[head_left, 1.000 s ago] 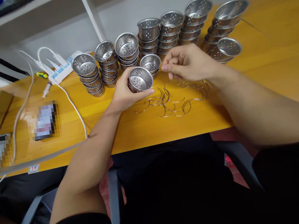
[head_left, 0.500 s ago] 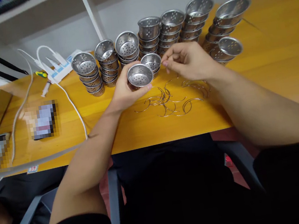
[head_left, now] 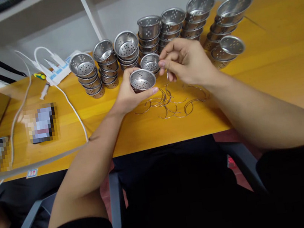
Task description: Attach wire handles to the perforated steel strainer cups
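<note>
My left hand (head_left: pixel 127 98) is closed around a small perforated metal cup (head_left: pixel 142 80), its open top tilted toward me. To the right, my right hand (head_left: pixel 187 62) is pinched, with a thin curved wire (head_left: pixel 167 76) partly showing below the fingertips. Another perforated cup (head_left: pixel 150 62) stands on the table just behind the held one, close to my right fingertips. Loose curved wires (head_left: pixel 165 106) lie in a tangle on the table below both hands.
Several stacks of perforated cups (head_left: pixel 126 46) line the back of the yellow table (head_left: pixel 109 135). A short stack (head_left: pixel 227 51) stands beyond my right wrist. At the left are a power strip (head_left: pixel 58 72), white cable (head_left: pixel 74 110) and phone (head_left: pixel 42 124). Another person's arm shows at lower left.
My right hand has moved slightly left, closer to the cup in my left hand, and its fingers have shifted. The held cup has dropped slightly relative to the stacks.
</note>
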A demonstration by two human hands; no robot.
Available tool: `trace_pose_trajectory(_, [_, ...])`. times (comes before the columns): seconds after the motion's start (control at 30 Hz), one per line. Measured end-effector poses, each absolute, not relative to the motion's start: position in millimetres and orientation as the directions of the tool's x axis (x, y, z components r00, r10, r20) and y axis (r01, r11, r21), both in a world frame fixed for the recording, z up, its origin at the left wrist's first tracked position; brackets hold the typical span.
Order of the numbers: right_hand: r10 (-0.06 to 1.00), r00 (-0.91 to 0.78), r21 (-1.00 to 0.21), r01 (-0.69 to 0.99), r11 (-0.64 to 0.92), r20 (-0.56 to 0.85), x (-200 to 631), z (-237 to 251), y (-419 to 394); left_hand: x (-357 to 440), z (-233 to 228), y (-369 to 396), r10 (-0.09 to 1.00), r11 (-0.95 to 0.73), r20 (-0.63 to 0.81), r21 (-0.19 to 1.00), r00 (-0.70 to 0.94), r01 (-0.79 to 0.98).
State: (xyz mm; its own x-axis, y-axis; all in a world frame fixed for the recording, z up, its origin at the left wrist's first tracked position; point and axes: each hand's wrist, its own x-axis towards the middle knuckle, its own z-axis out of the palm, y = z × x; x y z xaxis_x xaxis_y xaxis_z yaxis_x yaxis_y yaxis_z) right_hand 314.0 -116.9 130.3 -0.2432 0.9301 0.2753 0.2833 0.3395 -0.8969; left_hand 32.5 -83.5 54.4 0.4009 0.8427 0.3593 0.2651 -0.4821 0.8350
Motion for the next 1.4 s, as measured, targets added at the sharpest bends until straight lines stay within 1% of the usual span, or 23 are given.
trace_pose_trajectory(0.17, [0.922, -0.285, -0.868, 0.348, 0.354, 0.262, 308.6, 128.3, -122.0, 34.8, 49.4, -81.7, 0.827, -0.488, 0.354, 0.838, 0.437, 0.244])
trace_pose_trajectory(0.37, [0.905, -0.304, -0.804, 0.433, 0.409, 0.297, 303.8, 123.6, -119.8, 40.8, 43.2, -82.0, 0.794, -0.532, 0.368, 0.806, 0.484, 0.261])
trace_pose_trajectory(0.6, [0.901, -0.321, -0.825, 0.393, 0.406, 0.291, 296.9, 117.8, -116.6, 46.3, 46.2, -86.1, 0.793, -0.544, 0.369, 0.787, 0.485, 0.291])
trace_pose_trajectory(0.8, [0.894, -0.313, -0.824, 0.373, 0.426, 0.320, 293.8, 115.7, -117.0, 44.8, 45.7, -85.6, 0.808, -0.541, 0.373, 0.775, 0.456, 0.326])
trace_pose_trajectory(0.97, [0.906, -0.311, -0.838, 0.375, 0.396, 0.289, 291.6, 115.1, -117.1, 45.8, 46.8, -86.4, 0.818, -0.526, 0.371, 0.790, 0.440, 0.313])
trace_pose_trajectory(1.1, [0.909, -0.292, -0.858, 0.336, 0.389, 0.298, 285.5, 112.7, -118.3, 47.5, 50.3, -90.9, 0.822, -0.525, 0.369, 0.788, 0.434, 0.323])
trace_pose_trajectory(1.2, [0.890, -0.310, -0.876, 0.248, 0.414, 0.333, 285.4, 113.8, -117.6, 45.2, 51.9, -92.1, 0.814, -0.527, 0.372, 0.796, 0.447, 0.299])
trace_pose_trajectory(1.27, [0.849, -0.390, -0.889, 0.140, 0.436, 0.355, 289.6, 115.9, -115.2, 41.8, 51.6, -90.9, 0.806, -0.523, 0.371, 0.812, 0.461, 0.261])
trace_pose_trajectory(1.33, [0.782, -0.499, -0.899, 0.017, 0.438, 0.372, 295.1, 117.6, -111.7, 38.0, 49.8, -88.4, 0.794, -0.520, 0.378, 0.828, 0.476, 0.210])
trace_pose_trajectory(1.4, [0.723, -0.568, -0.900, -0.078, 0.428, 0.393, 299.1, 117.9, -108.3, 35.2, 46.7, -85.2, 0.775, -0.532, 0.399, 0.830, 0.490, 0.166])
